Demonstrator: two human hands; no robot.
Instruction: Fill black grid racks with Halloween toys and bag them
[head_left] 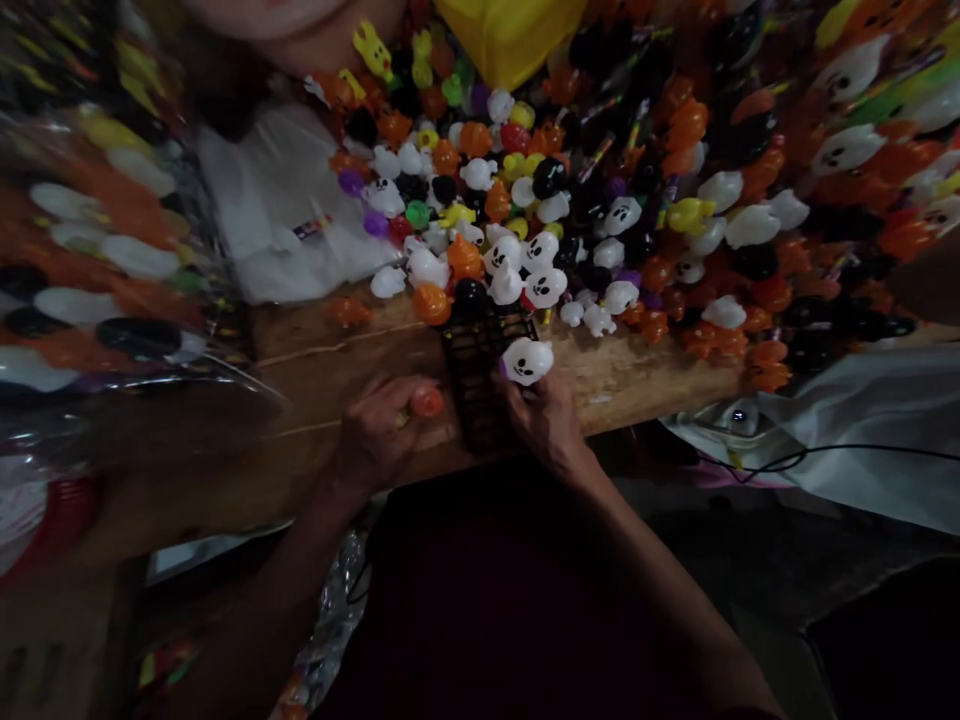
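Note:
My left hand (pixel 375 428) is closed at the front edge of the wooden table, its fingers round a small orange toy piece (pixel 427 401) whose rounded end points to the right. To its right, my right hand (pixel 551 425) grips a white ghost-face toy (pixel 528 361) with a dark-eyed, smiling face turned up. A bit of purple shows at that toy's left side. Between the two hands lies a black grid tray (pixel 472 385). Several white ghost toys (pixel 541 287) and an orange pumpkin toy (pixel 432 304) sit at the tray's far end.
A big pile of small orange, white, black and yellow toys (pixel 652 215) covers the back of the wooden table (pixel 315 370). White bags (pixel 289 200) lie at the back left. Clear bags of toys (pixel 112 270) stand far left, above a red basin (pixel 71 515). A black cable (pixel 795 460) hangs right.

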